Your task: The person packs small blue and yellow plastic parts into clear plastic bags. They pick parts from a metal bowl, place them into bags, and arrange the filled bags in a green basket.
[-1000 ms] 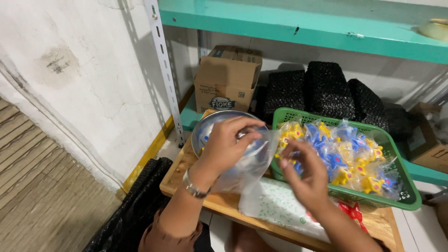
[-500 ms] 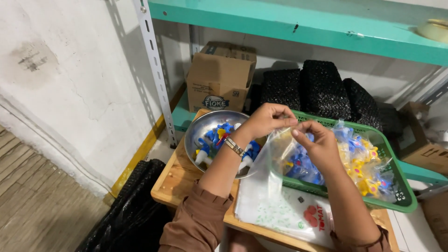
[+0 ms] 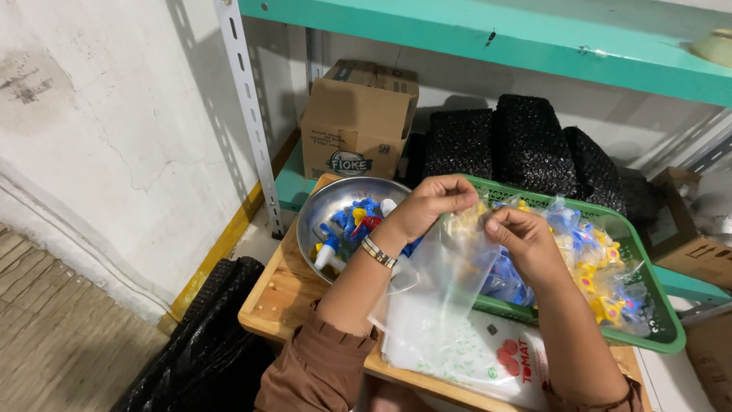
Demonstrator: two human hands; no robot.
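1. We are pinching the top edge of a clear plastic bag (image 3: 450, 275) at frame centre: the left hand (image 3: 431, 204) and right hand (image 3: 522, 243) are each closing thumb and fingers narrowly on its mouth.
2. The bag is hanging with its long axis vertical, mouth upward.
3. We are working over a steel bowl (image 3: 328, 206) of small coloured plastic pieces, centre left, and a green basket (image 3: 648, 305) of filled bags at right.
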